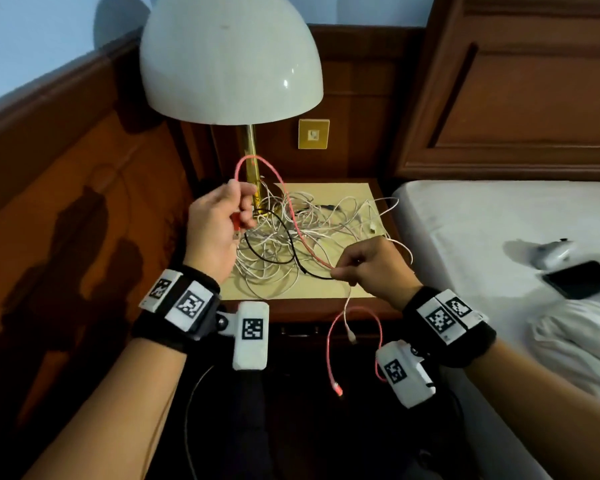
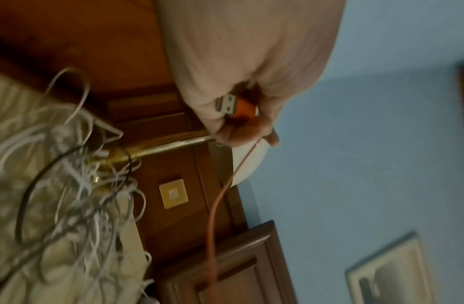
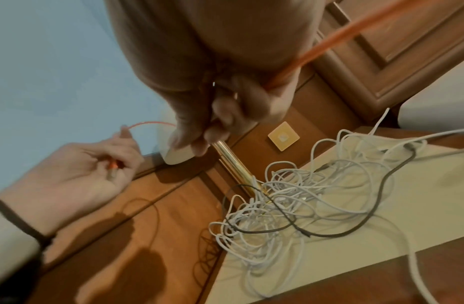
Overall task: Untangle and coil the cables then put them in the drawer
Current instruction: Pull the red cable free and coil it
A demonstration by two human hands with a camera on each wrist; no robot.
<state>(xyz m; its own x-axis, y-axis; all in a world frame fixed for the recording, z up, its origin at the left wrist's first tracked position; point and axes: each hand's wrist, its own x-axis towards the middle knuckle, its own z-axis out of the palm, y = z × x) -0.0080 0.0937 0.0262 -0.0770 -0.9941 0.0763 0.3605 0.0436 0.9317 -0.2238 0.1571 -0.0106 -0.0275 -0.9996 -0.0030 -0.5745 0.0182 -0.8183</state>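
A tangle of white cables (image 1: pixel 291 237) with a black cable (image 1: pixel 281 258) through it lies on the nightstand top (image 1: pixel 357 199). A red cable (image 1: pixel 284 199) arcs above the heap between both hands. My left hand (image 1: pixel 219 223) holds its orange USB plug (image 2: pixel 238 107) in curled fingers, left of the heap. My right hand (image 1: pixel 368 265) pinches the red cable (image 3: pixel 316 53) lower down at the heap's right front. The cable's other end (image 1: pixel 336 388) hangs in a loop before the closed drawer (image 1: pixel 302 332).
A lamp with a white dome shade (image 1: pixel 229 57) and brass stem (image 1: pixel 255 174) stands at the back of the nightstand, cables wound round its base. A bed (image 1: pixel 482 237) on the right carries a black phone (image 1: pixel 579 278) and a white device (image 1: pixel 551 252). Wood panelling lines the left.
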